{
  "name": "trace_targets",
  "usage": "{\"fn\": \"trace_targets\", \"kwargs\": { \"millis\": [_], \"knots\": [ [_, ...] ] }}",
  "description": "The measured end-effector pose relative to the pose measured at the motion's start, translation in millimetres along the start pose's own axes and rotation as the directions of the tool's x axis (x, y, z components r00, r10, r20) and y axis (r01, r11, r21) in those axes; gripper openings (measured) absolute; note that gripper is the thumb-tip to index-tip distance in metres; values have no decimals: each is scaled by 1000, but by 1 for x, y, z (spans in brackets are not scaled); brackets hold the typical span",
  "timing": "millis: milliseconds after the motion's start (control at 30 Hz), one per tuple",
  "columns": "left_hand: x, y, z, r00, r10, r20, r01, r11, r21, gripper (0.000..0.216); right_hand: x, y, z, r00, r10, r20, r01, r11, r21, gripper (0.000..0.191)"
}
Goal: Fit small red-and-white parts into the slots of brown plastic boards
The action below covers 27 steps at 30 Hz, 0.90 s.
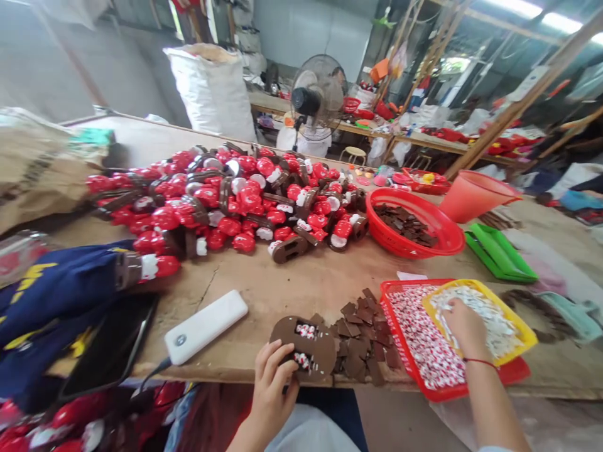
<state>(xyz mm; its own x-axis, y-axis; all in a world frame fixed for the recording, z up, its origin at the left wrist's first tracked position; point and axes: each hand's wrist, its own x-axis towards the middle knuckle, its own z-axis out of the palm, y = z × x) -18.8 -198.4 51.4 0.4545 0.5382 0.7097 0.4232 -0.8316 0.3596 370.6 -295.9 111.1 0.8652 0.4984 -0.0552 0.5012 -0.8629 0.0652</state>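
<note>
My left hand (277, 376) lies with its fingers stretched over the left part of brown plastic shell pieces (325, 351) at the table's front edge. Small red-and-white pieces sit in two openings of these shells. To the right, my right hand (466, 326) reaches into a yellow tray (527, 339) of small white pieces (502, 320). Its fingers are drawn together at the pile; anything between the fingertips is hidden. The yellow tray rests on a red basket (396, 339) full of tiny red-and-white pieces (426, 339). Loose flat brown plates (362, 333) lie between the shells and the basket.
A heap of red, white and brown plastic figures (245, 194) covers the table's back. A red bowl (414, 248) of brown plates, a green tray (502, 254) and a red bucket (475, 198) stand right. A white power bank (207, 326) and black tablet (110, 345) lie left.
</note>
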Motion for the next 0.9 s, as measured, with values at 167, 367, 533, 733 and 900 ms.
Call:
{"fn": "trace_targets", "kwargs": {
  "millis": [167, 367, 533, 733, 900],
  "knots": [
    [-2, 7, -2, 999, -11, 34, 11, 1000, -21, 22, -23, -8, -5, 956, 4, -295, 99, 937, 335, 28],
    [-5, 7, 3, 998, -55, -20, 53, 994, -97, 29, -128, -95, -19, 835, -477, -275, 477, 375, 795, 20],
    [-9, 8, 5, 997, -72, -31, 67, 987, -148, 33, -194, -167, -16, 629, -709, -319, 610, 196, 768, 8],
    [-8, 11, 4, 997, -61, -50, 53, 987, -151, 35, -200, -179, -3, 476, -820, -318, 793, 244, 558, 16],
    [-6, 6, 5, 998, -57, 1, 57, 995, -76, 29, -196, -178, -1, 424, -846, -323, 821, 208, 531, 20]
  ]
}}
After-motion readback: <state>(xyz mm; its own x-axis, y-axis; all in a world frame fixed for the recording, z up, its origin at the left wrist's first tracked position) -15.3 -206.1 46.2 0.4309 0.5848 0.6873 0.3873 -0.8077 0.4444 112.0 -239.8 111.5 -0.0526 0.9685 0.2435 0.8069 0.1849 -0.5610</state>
